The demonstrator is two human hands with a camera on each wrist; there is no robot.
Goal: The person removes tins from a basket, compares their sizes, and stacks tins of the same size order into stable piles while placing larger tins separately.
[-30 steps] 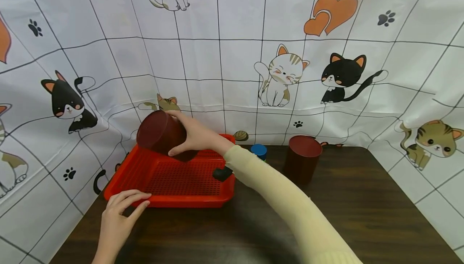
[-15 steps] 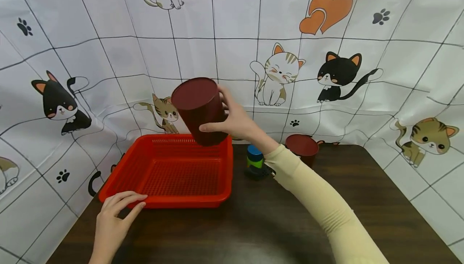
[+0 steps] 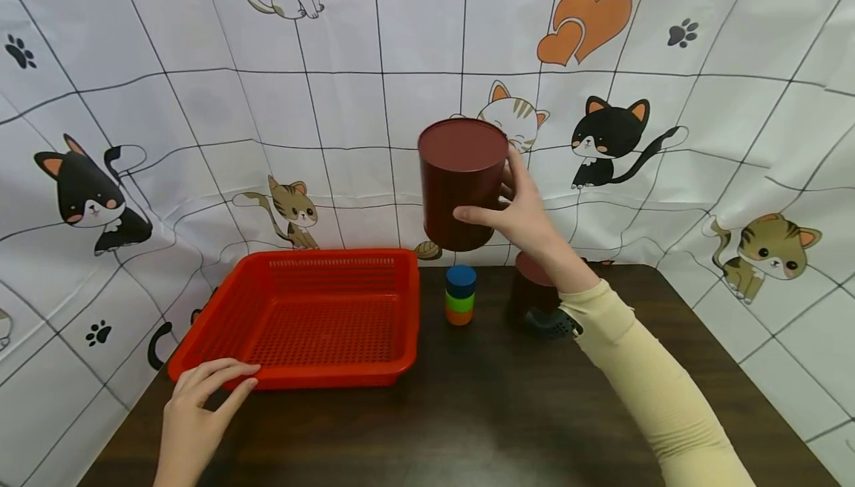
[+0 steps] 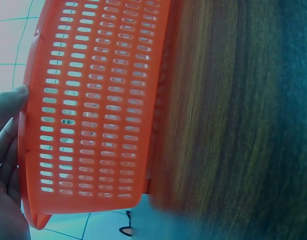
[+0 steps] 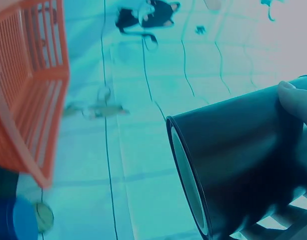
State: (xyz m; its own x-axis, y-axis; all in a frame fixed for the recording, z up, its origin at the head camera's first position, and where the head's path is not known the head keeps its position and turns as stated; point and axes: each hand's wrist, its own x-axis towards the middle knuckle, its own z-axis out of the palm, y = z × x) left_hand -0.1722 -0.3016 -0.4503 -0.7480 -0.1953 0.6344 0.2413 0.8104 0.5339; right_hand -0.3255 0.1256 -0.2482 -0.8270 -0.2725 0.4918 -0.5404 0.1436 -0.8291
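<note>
My right hand point(image 3: 524, 208) grips a dark red cup point(image 3: 461, 197) in the air above the back of the table. It is upside down: its closed base faces up, and in the right wrist view its open rim, pale inside, points toward the table. Below stands a small cylinder banded blue, green and orange point(image 3: 460, 295). A second dark red cup point(image 3: 528, 290) stands beside it, partly hidden by my right wrist. My left hand point(image 3: 200, 413) holds the front rim of a red perforated basket point(image 3: 334, 377), thumb and fingertips at the edge.
The dark wooden table point(image 3: 427, 435) reaches back to a white wall covering point(image 3: 374, 101) with grid lines and printed cats. The basket takes up the left part of the table. A black watch-like strap point(image 3: 554, 322) sits at my right wrist.
My right hand has lifted the dark red cup from over the basket and carried it right, turning it from tilted to nearly vertical. The banded cylinder has come into full view. My left hand stays at the rim.
</note>
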